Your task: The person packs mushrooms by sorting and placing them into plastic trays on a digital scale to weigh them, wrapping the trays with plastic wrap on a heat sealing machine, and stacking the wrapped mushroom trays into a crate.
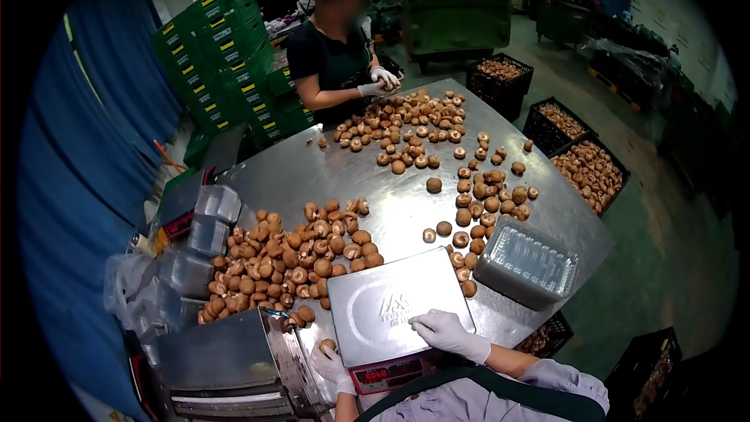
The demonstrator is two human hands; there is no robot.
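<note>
My left hand (333, 370), in a white glove, is closed around a brown mushroom (328, 345) beside the scale's left front corner. My right hand (449, 334), also gloved, reaches over the right part of the scale's steel plate (398, 289). Its fingers point left, slightly bent and apart, with nothing visible in them. The plate carries no mushrooms. Below its front edge, a red display (376, 375) is lit. A big heap of mushrooms (289, 254) lies left of the scale. To the right stands a stack of clear plastic trays (527, 262), with loose mushrooms (476, 211) behind it.
Across the steel table (328, 176), a co-worker (332, 55) in white gloves handles mushrooms over another heap (406, 121). More clear trays (187, 270) stand at the left edge. Green crates (226, 62) are stacked behind. Black crates of mushrooms (590, 172) sit on the floor at right.
</note>
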